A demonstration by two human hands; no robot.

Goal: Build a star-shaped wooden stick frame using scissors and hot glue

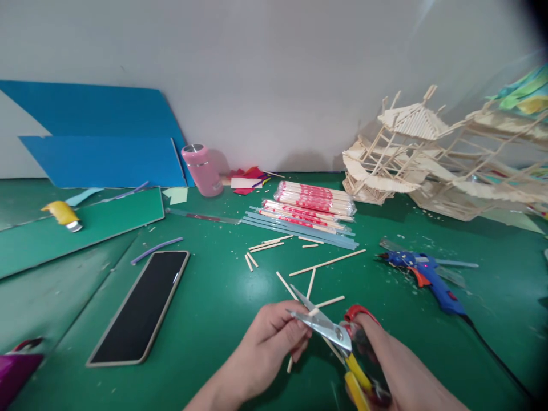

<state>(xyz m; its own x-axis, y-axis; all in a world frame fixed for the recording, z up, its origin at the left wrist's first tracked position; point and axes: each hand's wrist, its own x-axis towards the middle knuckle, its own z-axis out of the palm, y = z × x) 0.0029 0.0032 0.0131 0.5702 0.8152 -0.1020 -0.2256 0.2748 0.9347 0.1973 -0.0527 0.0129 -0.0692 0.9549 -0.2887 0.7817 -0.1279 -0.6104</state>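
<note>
Pinched between thumb and fingers of the left hand (274,337), a stick (331,302) lies between the parted blades of the scissors (327,330) above the near part of the table (214,297); the right hand (385,348) is closed around the handles. The cut does not appear to be through, though the fingers hide part of the stick. Cutting looks partway along: short pieces (249,262) lie beyond the hands, while a longer stick (327,262) rests near them, apparently uncut. Farther back, wrapped packs (314,197) of sticks sit beside blue-grey strips (299,228), suggesting plenty is left. To the right lies a glue gun (428,271), to the left a phone (143,308); a stick model (413,123) stands by the wall (274,74).
</note>
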